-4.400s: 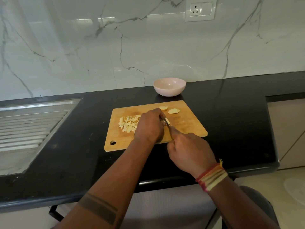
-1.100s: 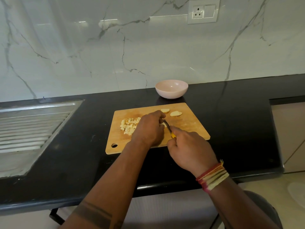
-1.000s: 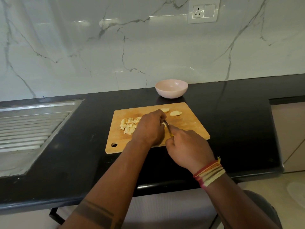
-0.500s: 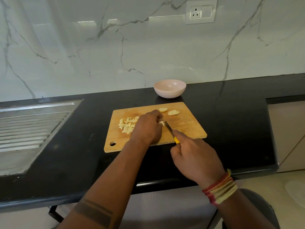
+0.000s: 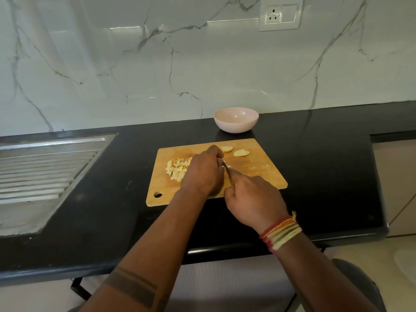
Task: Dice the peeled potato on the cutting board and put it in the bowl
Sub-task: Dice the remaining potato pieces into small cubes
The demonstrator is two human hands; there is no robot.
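1. Black stone counter (image 5: 315, 176) under a white marble wall, with a steel draining board at the left. On it lies the pale wooden cutting board (image 5: 258, 174), and the empty pink bowl (image 5: 236, 120) sits just past the board's far edge.
2. My left hand (image 5: 203, 174) is curled down over the potato piece being cut, so I can't see the piece itself. My right hand (image 5: 254, 199) is wrapped round the handle of the small knife (image 5: 226, 168).
3. Key relation: the blade runs near-to-far, tight against the right side of my left fingers, so the next cut falls just right of them.
4. Heap of diced potato cubes (image 5: 176, 168) sits left of that hand; two uncut potato slices (image 5: 234, 151) wait far-right, near the bowl.
5. My guess: more dicing to go, nothing in the bowl yet.
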